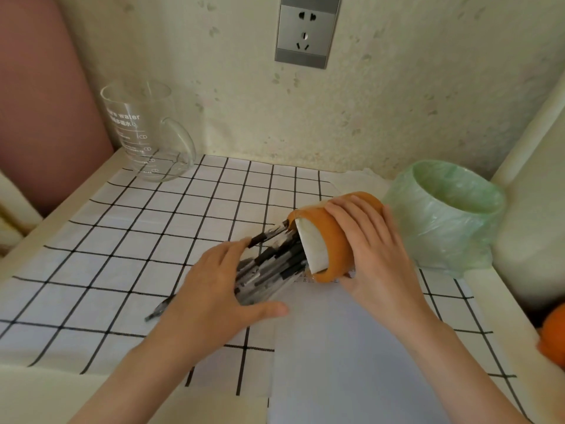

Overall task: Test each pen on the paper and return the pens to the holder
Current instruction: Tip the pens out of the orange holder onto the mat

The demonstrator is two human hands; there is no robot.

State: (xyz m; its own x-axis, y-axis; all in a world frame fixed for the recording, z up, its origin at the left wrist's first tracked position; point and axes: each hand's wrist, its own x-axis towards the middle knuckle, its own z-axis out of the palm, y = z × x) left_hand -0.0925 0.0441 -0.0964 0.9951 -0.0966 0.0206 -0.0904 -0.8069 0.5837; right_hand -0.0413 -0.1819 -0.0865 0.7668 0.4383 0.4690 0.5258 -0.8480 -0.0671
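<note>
The pens (275,264) are a thick bundle of clear barrels with black caps. They are half out of the holder (333,240), an orange cup with a white inside. You have tipped it steeply onto its side, mouth pointing left and towards you, above the far edge of the paper (336,347).

Your right hand (376,249) grips the holder from the right. Its fingers (351,209) are curled over the upper wall and the thumb is under the lower rim.

Your left hand (214,289) meets the bundle at its free ends. The fingers (232,249) are slightly spread and curved over the top of the pens, and the thumb lies along the near side, so the bundle sits cupped between them.

One loose pen (159,309) lies apart on the checked cloth (122,255), just left of your left wrist.

The paper is a plain white sheet lying on the cloth under your right forearm. The cloth covers most of the pale table (46,393).

Just beyond the holder on the right stands a small bin (446,215) lined with a green bag. An orange object (553,335) shows at the right edge. A glass measuring jug (143,133) stands at the back left corner, and a wall socket (307,32) sits above.
</note>
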